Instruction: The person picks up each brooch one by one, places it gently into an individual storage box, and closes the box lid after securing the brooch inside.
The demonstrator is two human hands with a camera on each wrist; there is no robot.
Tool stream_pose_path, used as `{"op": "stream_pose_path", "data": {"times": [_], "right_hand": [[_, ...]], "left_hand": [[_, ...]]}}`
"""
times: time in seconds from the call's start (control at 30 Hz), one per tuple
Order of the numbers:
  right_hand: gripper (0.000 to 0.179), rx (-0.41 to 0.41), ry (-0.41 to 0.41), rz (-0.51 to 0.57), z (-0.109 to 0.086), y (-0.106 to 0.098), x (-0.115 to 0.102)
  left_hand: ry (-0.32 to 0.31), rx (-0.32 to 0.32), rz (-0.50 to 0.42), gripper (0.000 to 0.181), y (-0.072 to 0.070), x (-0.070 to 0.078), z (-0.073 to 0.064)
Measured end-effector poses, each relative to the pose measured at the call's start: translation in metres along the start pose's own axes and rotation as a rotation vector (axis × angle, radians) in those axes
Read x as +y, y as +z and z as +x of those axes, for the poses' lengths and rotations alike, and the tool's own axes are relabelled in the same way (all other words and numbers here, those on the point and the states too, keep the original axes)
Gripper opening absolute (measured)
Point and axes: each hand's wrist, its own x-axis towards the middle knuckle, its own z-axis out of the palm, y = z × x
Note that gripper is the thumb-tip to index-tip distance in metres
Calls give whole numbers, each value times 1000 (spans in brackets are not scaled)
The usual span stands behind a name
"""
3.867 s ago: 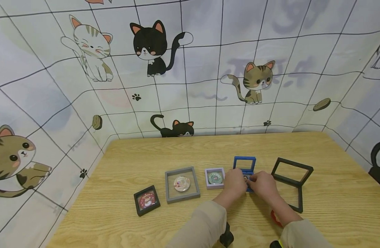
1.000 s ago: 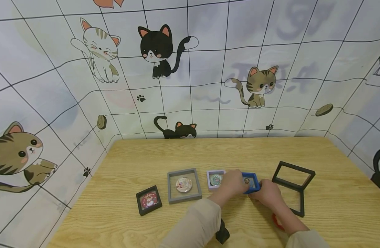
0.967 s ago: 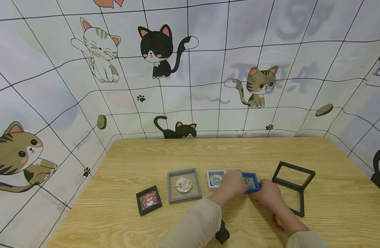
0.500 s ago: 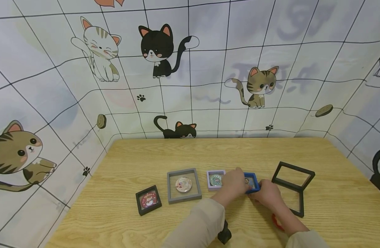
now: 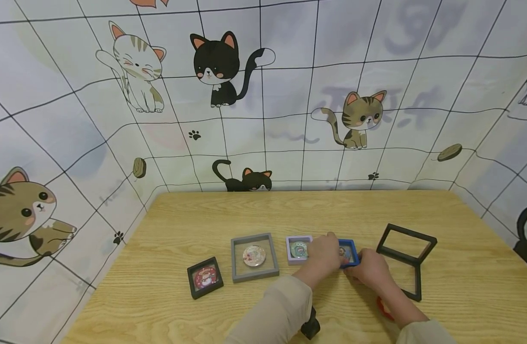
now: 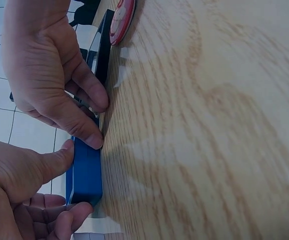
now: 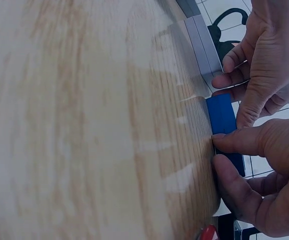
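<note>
Both hands are at a small blue display frame (image 5: 354, 251), folded flat with a round badge (image 5: 342, 252) showing through its clear window. My left hand (image 5: 325, 253) grips the frame's left end, covering part of it. In the left wrist view its thumb is on top of the blue side (image 6: 88, 175), fingers curled at the end. My right hand (image 5: 370, 270) holds the front right corner. The right wrist view shows its thumb and forefinger at the frame's front side (image 7: 222, 114). Just left stands a lavender frame (image 5: 289, 260) with a green badge (image 5: 299, 249).
A grey frame (image 5: 254, 277) and a small black frame (image 5: 205, 289), each with a badge, lie left. To the right, a larger black frame (image 5: 411, 260) stands unfolded. A red round thing (image 5: 383, 308) is partly under my right forearm. A black object (image 5: 310, 327) is by my left sleeve.
Earlier the blue frame was unfolded, its lid upright, with both hands at the badge. It has since been folded shut. Over the last second the hands have barely moved.
</note>
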Motion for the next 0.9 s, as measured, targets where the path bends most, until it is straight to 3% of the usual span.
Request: {"op": "stream_pose_path", "data": {"times": [0.67,0.9], "right_hand": [[23,42,-45,-74,-2,-2,-2],[24,78,-90,-123,-6,-4,-1]], "left_hand": [[17,29,-16,54,2,0,-3],[45,105,24,47,4,0,-10]]}}
